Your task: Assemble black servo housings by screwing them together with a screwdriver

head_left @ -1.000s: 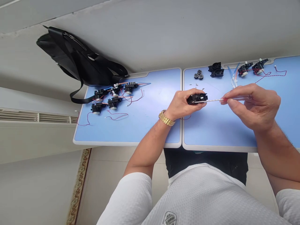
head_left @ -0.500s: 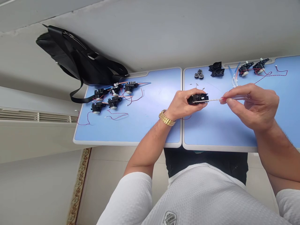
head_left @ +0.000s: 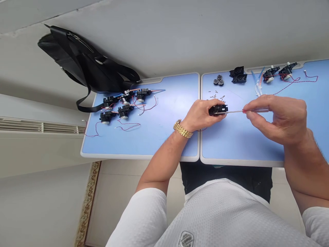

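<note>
The left hand [head_left: 202, 115] wraps its fingers and thumb around a small black plastic housing [head_left: 218, 109], held over the right-hand one of two blue desk tops with pale rims [head_left: 239, 162], just beyond the seam between them. The right hand [head_left: 279, 118] pinches a slim steel screwdriver with a clear, red-tipped handle [head_left: 257, 110] between thumb and fingertips, its shaft level and meeting the housing's end, apparently so that the two hands steady the work against each other. A scatter of tiny metal screws [head_left: 216, 96] lies just beyond the left hand, within easy reach. Along the far edge of that top sit round dark metal parts [head_left: 218, 80], open black housing shells [head_left: 238, 74], blue tubes [head_left: 257, 82] and two wired black units [head_left: 280, 73], one trailing a thin red wire [head_left: 298, 80]. Five similar wired black units [head_left: 123, 106] are grouped toward the far side of the left top, seemingly kept apart from the loose parts. A black zippered bag [head_left: 84, 58] lies beyond its far left corner.
</note>
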`<state>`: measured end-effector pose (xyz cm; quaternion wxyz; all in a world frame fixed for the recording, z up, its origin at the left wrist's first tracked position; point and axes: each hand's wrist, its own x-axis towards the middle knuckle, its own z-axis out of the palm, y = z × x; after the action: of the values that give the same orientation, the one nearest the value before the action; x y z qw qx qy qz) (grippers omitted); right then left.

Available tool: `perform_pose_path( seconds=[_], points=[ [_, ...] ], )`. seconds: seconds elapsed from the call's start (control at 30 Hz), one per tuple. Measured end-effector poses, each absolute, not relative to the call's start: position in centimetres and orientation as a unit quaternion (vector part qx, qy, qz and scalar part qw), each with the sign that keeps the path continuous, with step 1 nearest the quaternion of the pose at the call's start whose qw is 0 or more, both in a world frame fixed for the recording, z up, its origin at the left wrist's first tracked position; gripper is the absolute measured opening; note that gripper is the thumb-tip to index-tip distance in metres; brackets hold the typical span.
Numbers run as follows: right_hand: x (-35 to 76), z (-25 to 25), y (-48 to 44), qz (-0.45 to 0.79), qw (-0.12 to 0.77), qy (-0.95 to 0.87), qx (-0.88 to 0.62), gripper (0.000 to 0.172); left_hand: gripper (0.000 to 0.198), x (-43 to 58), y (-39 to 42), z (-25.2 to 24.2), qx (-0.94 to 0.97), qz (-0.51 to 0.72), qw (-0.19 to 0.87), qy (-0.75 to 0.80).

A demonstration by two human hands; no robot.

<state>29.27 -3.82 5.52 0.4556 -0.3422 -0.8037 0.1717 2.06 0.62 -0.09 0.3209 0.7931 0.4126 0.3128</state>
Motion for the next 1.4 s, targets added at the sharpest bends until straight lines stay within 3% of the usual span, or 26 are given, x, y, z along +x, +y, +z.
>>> perform_pose_path(
  seconds=[0.27,0.5,0.67,0.8,1.1,1.23,1.4],
  points=[
    [29.9,6.1,-3.4,0.112,0.392,-0.845,-0.346,0.010,0.029,2.1,0.6,0.1,0.811,0.228,0.313,0.438],
    [30.0,4.9,-3.0,0.058,0.371,-0.835,-0.403,0.027,0.028,2.0,0.8,-0.1,0.802,0.225,0.325,0.448],
    [29.5,5.3,-3.2,0.091,0.387,-0.841,-0.368,0.006,0.027,2.1,0.9,0.0,0.794,0.226,0.335,0.455],
    [29.5,5.4,-3.1,0.112,0.398,-0.836,-0.360,0.006,0.028,2.0,0.9,0.1,0.795,0.228,0.332,0.454],
    [30.0,3.8,-2.3,0.022,0.370,-0.836,-0.404,0.039,0.025,1.7,1.1,0.1,0.793,0.236,0.321,0.461],
    [29.8,4.2,-2.6,0.104,0.366,-0.837,-0.393,0.017,0.027,1.7,1.1,0.1,0.788,0.229,0.320,0.473],
    [29.8,3.9,-2.6,0.159,0.374,-0.824,-0.395,0.012,0.028,1.7,1.1,-0.1,0.789,0.231,0.320,0.471]
  ],
)
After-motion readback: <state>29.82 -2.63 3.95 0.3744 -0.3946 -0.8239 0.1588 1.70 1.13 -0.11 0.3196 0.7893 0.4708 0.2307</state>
